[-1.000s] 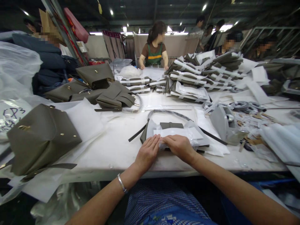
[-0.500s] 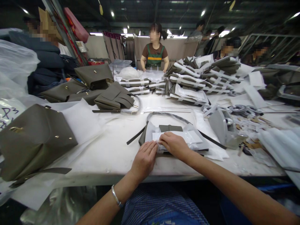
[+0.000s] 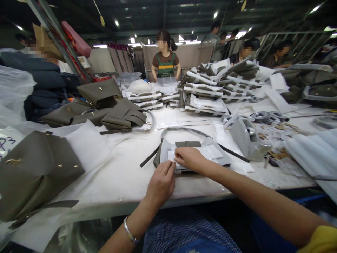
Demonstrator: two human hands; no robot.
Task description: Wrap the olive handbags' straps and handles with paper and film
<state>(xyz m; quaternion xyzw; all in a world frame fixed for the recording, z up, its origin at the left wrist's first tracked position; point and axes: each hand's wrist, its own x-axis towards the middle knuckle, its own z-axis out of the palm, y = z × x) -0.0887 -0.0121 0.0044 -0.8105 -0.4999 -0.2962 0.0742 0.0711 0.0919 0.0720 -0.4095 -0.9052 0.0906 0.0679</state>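
Observation:
A flattened olive bag lies in front of me, partly covered by white wrapping, its wrapped handle arching away from me. My left hand is at the bag's near left edge, fingers pressed together on the wrapping. Just right of it, my right hand rests on top of the wrapping with its fingers curled into a pinch. The fingertips of both hands nearly meet. What lies between them is too small to make out. Dark straps stick out to the left and right of the bag.
An upright olive bag stands at the left. More olive bags lie behind it. Wrapped bags are stacked at the back, where a person stands. A grey tape dispenser and scraps are at the right.
The view has shifted slightly, so most things appear further left. My right hand's fingers have curled in more, and my left fingers have drawn closer together at the wrapping's edge.

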